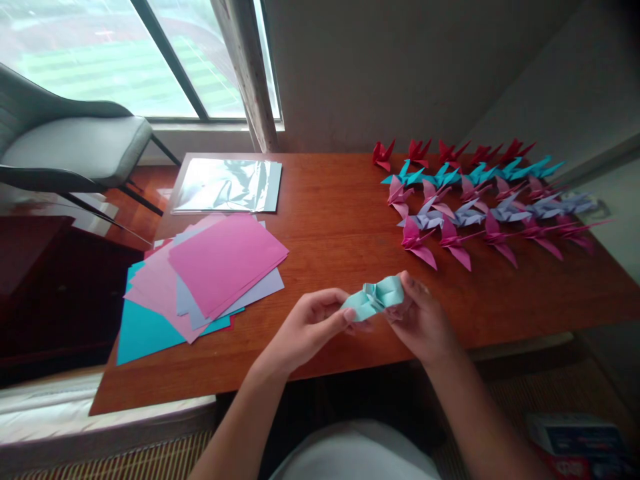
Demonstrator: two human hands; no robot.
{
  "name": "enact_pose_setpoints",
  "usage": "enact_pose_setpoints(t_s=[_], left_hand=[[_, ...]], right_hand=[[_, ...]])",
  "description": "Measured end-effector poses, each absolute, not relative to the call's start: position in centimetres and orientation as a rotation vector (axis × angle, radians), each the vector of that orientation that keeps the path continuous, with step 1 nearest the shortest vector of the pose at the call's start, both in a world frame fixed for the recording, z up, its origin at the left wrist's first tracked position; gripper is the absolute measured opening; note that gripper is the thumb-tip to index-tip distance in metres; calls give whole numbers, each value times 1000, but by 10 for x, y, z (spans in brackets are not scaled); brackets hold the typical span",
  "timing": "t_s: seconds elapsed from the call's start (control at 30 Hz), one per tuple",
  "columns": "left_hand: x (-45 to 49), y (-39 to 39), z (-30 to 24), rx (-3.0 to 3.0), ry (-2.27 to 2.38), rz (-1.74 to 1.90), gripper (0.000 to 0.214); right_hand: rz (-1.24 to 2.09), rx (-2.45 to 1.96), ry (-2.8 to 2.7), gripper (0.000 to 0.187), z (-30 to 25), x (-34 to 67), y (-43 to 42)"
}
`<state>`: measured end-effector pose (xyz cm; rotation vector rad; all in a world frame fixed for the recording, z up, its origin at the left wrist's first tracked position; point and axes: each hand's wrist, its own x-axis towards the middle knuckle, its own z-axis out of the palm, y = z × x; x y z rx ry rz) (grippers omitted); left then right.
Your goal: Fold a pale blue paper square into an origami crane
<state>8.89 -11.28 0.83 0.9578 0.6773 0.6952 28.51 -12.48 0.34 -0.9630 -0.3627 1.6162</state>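
Observation:
A pale mint folded paper piece [376,297] is held above the near edge of the wooden table [330,220]. My left hand [313,327] pinches its left end with closed fingers. My right hand [417,317] grips its right end, fingers curled round it. To the left lies a fanned stack of pink, lilac and turquoise paper sheets [200,277]. At the back right stand rows of finished paper cranes [480,200] in red, turquoise, pink, lilac and magenta.
A shiny clear plastic sleeve [227,185] lies at the table's back left. A grey chair [70,143] stands by the window at the far left. A blue and white box [580,437] sits on the floor at lower right.

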Motion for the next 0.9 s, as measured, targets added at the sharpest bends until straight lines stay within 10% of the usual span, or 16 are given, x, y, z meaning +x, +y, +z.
enact_pose_setpoints(t_s=[0.9], left_hand=[[99,-114,5,1560,1016,756,27]], right_hand=[[491,-1466,-2148,6,51,295,-141]])
